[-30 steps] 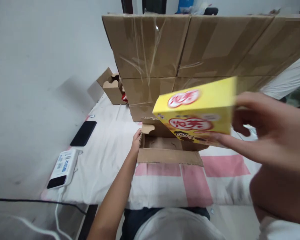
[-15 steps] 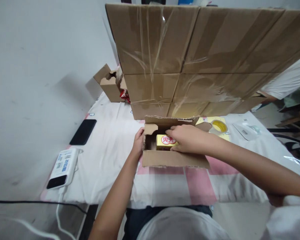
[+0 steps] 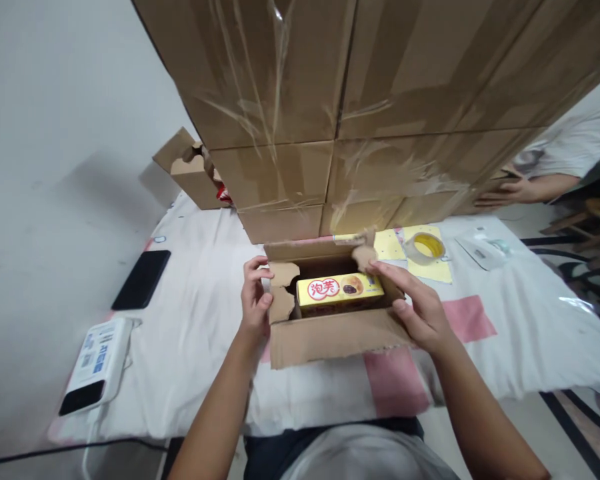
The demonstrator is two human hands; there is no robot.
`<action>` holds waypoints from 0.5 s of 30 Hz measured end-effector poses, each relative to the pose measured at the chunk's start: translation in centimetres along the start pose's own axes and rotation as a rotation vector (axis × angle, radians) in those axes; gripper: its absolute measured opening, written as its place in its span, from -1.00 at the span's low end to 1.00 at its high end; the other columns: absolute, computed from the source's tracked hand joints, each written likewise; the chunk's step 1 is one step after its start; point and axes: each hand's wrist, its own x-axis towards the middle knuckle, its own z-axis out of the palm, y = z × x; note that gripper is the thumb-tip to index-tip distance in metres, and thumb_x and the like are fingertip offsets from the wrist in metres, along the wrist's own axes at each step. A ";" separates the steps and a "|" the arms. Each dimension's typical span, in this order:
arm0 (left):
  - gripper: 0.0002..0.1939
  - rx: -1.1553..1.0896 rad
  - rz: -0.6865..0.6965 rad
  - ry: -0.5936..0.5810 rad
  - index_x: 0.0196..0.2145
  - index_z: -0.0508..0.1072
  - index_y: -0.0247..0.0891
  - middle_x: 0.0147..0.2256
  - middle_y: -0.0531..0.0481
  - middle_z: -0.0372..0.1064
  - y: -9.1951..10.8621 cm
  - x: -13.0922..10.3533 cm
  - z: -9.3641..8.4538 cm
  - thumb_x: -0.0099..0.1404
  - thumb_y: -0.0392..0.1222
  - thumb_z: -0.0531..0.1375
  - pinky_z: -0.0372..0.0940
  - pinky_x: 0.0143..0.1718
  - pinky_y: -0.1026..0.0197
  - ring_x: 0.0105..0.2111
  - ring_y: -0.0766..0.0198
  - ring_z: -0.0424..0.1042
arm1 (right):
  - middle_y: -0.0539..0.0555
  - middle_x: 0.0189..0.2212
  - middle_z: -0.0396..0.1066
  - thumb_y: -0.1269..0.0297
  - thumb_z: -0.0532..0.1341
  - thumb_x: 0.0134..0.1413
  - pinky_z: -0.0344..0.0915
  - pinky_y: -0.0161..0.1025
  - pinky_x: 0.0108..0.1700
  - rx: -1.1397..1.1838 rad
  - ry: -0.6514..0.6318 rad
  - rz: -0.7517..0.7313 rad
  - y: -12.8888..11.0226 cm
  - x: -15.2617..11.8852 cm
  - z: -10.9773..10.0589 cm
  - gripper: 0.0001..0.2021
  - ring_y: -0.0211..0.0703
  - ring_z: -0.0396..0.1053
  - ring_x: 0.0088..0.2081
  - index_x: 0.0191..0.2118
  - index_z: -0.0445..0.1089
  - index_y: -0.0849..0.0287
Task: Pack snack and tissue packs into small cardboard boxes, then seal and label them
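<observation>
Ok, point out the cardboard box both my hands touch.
The open front box with the yellow pack inside: your left hand and right hand touch it. Neither touches the taped stack or the far box by the wall.

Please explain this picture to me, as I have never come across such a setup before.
Gladly. There is no robot here: one camera, worn on a person's head, looks forward and down at their bare hands. The left hand touches the flaps at the left end of an open cardboard box; the right hand touches the box's right end. Inside lies a yellow packet, which neither hand is touching. On the pink-and-white cloth also lie a black phone-like slab, a white device with a cable, and a roll of tape. Behind stands a wall of taped cartons; at the right, another person's hand shows.
</observation>
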 end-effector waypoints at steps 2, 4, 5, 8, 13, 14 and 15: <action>-0.58 -0.010 -0.031 -0.020 -0.17 0.50 -0.10 0.11 -0.15 0.29 -0.2 0.0 0.1 0.20 0.25 0.30 0.20 0.20 -0.09 0.21 -0.08 0.26 | 0.21 0.31 0.33 0.04 -0.06 0.48 0.27 0.14 0.25 -0.008 -0.076 -0.026 0.1 0.4 -0.1 -0.47 0.11 0.38 0.25 0.44 0.12 0.02; -0.56 -0.031 -0.068 -0.008 -0.11 0.50 -0.10 0.16 -0.16 0.29 -0.5 0.0 0.1 0.15 0.20 0.33 0.20 0.22 -0.10 0.25 -0.11 0.25 | 0.21 0.29 0.36 0.01 -0.13 0.50 0.26 0.14 0.22 -0.016 -0.137 -0.049 0.3 0.6 -0.3 -0.46 0.11 0.39 0.23 0.45 0.11 0.02; -0.52 -0.051 -0.085 0.008 -0.06 0.49 -0.08 0.18 -0.15 0.29 -0.6 0.0 0.1 0.13 0.19 0.35 0.21 0.22 -0.10 0.25 -0.11 0.25 | 0.21 0.28 0.38 0.02 -0.14 0.50 0.23 0.14 0.22 -0.018 -0.158 -0.058 0.4 0.7 -0.4 -0.46 0.11 0.37 0.24 0.45 0.11 0.01; -0.35 -0.141 -0.130 0.043 0.14 0.39 0.06 0.23 -0.08 0.30 -0.8 -0.2 -0.1 0.10 0.09 0.40 0.27 0.18 -0.04 0.22 -0.04 0.31 | 0.18 0.25 0.42 0.11 -0.12 0.50 0.14 0.14 0.26 -0.043 -0.181 -0.066 0.8 0.5 -0.4 -0.49 0.09 0.32 0.28 0.44 0.13 0.01; -0.29 -0.150 -0.142 0.046 0.23 0.36 0.12 0.19 -0.02 0.34 -0.7 -0.4 -0.4 0.13 0.01 0.40 0.31 0.09 0.06 0.10 0.05 0.39 | 0.16 0.14 0.50 0.16 -0.10 0.46 0.05 0.19 0.26 -0.159 -0.164 -0.096 1.0 -0.1 0.0 -0.49 0.14 0.36 0.20 0.40 0.23 0.04; -0.31 -0.138 -0.138 0.038 0.22 0.38 0.08 0.16 -0.04 0.36 -0.6 -0.3 -0.4 0.12 0.02 0.40 0.31 0.09 0.06 0.09 0.04 0.39 | 0.16 0.11 0.51 0.15 -0.09 0.45 0.07 0.20 0.24 -0.158 -0.148 -0.117 1.0 -0.1 0.1 -0.49 0.14 0.37 0.18 0.39 0.23 0.03; -0.33 -0.126 -0.131 0.028 0.19 0.42 0.05 0.13 -0.05 0.37 -0.5 -0.2 -0.5 0.12 0.02 0.39 0.31 0.10 0.05 0.09 0.03 0.39 | 0.16 0.10 0.52 0.15 -0.09 0.45 0.10 0.19 0.22 -0.148 -0.117 -0.141 1.0 -0.2 0.1 -0.50 0.15 0.37 0.16 0.39 0.22 0.02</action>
